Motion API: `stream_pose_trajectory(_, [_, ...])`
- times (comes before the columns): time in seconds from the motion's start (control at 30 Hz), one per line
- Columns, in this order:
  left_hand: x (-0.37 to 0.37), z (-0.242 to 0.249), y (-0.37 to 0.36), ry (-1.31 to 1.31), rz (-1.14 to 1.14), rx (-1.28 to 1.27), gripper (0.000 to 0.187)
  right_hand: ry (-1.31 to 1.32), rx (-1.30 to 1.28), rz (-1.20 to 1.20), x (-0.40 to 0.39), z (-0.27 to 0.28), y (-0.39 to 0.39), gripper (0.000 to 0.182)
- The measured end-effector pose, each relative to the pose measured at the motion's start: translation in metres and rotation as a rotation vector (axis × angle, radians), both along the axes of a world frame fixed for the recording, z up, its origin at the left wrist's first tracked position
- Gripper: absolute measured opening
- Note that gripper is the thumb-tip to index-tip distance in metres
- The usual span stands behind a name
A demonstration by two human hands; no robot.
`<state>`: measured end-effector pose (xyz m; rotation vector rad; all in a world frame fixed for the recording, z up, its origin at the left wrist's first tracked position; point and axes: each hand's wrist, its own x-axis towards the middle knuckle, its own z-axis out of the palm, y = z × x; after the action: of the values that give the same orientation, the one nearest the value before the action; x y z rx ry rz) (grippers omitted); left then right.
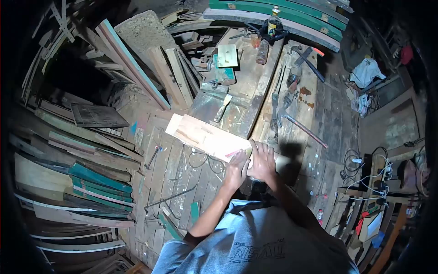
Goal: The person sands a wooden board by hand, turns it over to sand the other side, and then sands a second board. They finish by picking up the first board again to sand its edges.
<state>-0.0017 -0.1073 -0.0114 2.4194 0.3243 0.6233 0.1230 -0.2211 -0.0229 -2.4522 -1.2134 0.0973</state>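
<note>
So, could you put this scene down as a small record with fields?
Place: cluttered wood workshop
Left hand: the person's left hand, on the near end of a long pale wooden board
Right hand: the right hand, beside it on that end
Ahead: black-handled hammer, yellow-labelled bottle
Left side: stacked planks, some green

Both forearms reach forward from the body, the left hand and right hand close together (fingers bent).
</note>
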Motion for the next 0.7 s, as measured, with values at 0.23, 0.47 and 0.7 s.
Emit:
stream_pose_trajectory(0.23, [0.004, 0.033, 0.159, 0.007, 0.403, -0.040, 0.030, 0.070, 0.046, 0.033, -0.003, 0.043, -0.005, 0.127])
stream_pose_trajectory(0.47, [-0.006, -0.006, 0.064, -0.029, 0.191, -0.059, 0.025, 0.052, 0.059, 0.022, -0.001, 0.043, -0.002, 0.125])
stream_pose_trajectory(0.7, [-0.009, 0.019, 0.144, -0.051, 0.217, 0.036, 0.024, 0.112, 0.073, -0.021, -0.005, 0.029, 0.003, 0.119])
